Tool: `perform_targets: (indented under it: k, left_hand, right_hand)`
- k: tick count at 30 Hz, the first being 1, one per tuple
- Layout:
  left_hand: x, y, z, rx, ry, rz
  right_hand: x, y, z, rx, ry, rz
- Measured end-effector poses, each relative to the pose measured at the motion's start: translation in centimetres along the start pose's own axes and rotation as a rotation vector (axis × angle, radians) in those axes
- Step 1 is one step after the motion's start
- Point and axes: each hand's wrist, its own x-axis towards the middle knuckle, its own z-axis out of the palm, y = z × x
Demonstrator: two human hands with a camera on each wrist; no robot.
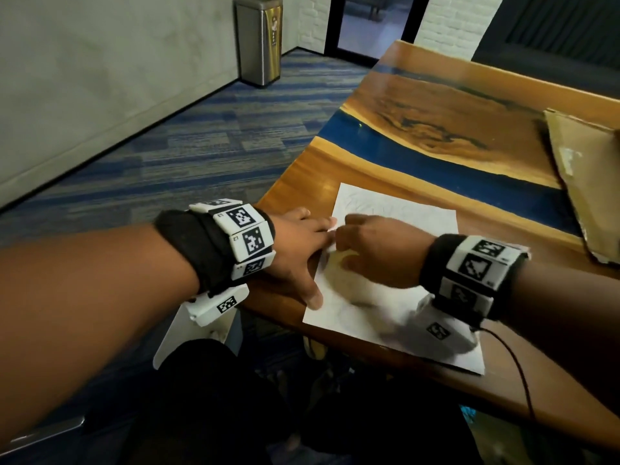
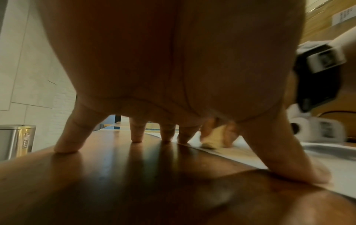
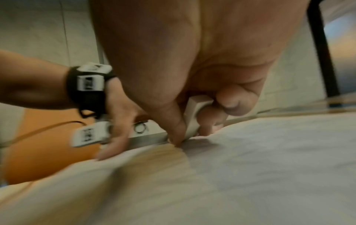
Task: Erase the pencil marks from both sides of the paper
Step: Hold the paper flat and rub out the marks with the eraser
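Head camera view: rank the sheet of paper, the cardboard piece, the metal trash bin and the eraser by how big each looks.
1. paper
2. cardboard piece, cut off by the frame, so possibly bigger than the paper
3. trash bin, far away, so shrunken
4. eraser, mostly hidden in the right hand

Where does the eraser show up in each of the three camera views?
Head: the eraser is hidden inside the right hand, at the paper's left edge.
Left wrist: eraser right of centre, a pale blurred block behind the left hand's fingers.
Right wrist: centre, a whitish block pinched above the sheet.
Shared landmark: the metal bin appears in the head and left wrist views.
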Motion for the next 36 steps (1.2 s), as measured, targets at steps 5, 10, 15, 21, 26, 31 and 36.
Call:
perform_targets:
  k: [5, 10, 15, 21, 26, 31, 36]
  left_hand:
    - [0.0, 0.2, -0.2, 0.001, 0.001, -0.001]
    - [0.2, 0.3, 0.0, 0.041, -0.008, -0.009]
    - [-0.1, 0.6, -0.6, 0.035, -0.024, -0.013]
    - [0.2, 0.2, -0.3, 0.039, -0.018, -0.010]
    - [-0.2, 0.7, -0.7, 0.045, -0.017, -0.009]
    - [-0.4, 0.5, -0.4, 0.041, -0.031, -0.016]
    - [-0.4, 0.8, 0.3, 0.094, -0.031, -0.041]
  right_hand:
    - [-0.8, -0.6, 0.7, 0.018, -0.010, -0.135]
    - [-0.2, 1.9, -0.1, -0.083, 0.029, 0.007]
    - [-2.0, -0.3, 1.0, -0.063, -0.042, -0.291]
    - [-0.7, 1.5, 0.2, -0.110, 0.065, -0.120]
    - [-1.7, -0.1, 0.5, -0.118, -0.015, -0.265]
    - [-0.2, 2.7, 0.4, -0.106, 0.002, 0.000]
    - [-0.3, 1.6, 0.2, -0.102, -0.010, 0.072]
